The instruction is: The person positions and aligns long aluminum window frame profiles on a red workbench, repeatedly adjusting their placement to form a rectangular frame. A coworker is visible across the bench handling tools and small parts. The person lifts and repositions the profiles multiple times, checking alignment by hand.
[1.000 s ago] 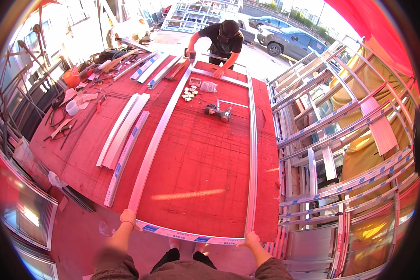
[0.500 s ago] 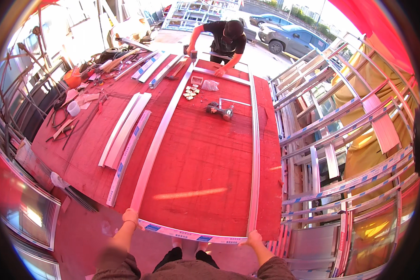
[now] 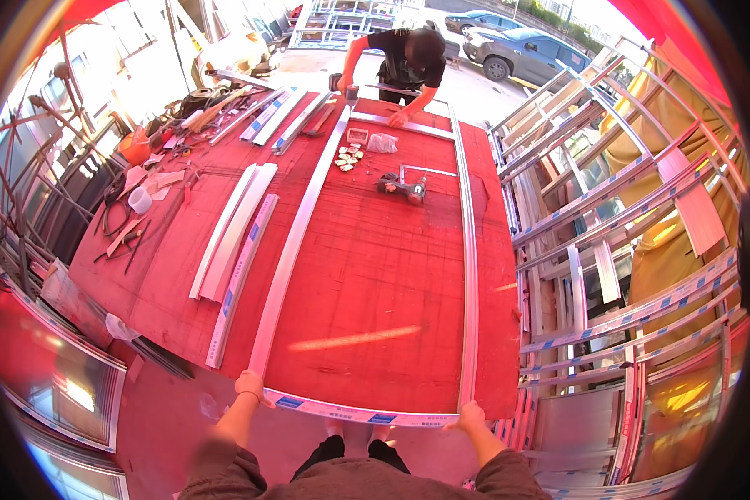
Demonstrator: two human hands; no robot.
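Observation:
A long rectangular metal frame (image 3: pixel 294 244) lies on the red-topped worktable (image 3: pixel 367 283). Its near rail, with blue-printed film on it, sits along the table's front edge. My left hand (image 3: pixel 252 387) is closed round the near left corner of the frame. At the near right corner, my right hand (image 3: pixel 472 417) grips the frame too. Across the table, a co-worker in a black top holds a power drill (image 3: pixel 350 92) down on the far left corner. The co-worker's other hand (image 3: pixel 400 118) rests on the far rail.
Inside the frame lie another cordless drill (image 3: pixel 404 187), a metal square (image 3: pixel 432 171), a plastic bag (image 3: pixel 382 142) and several small parts (image 3: pixel 348 158). Loose metal strips (image 3: pixel 233 233) lie left of it. Racked metal profiles (image 3: pixel 592 250) stand to the right; glazed panels (image 3: pixel 58 375) lean at lower left.
The whole view has shifted slightly, so the table and frame appear further right. Both my hands keep hold of the frame's near corners. The co-worker's drill stays at the far left corner.

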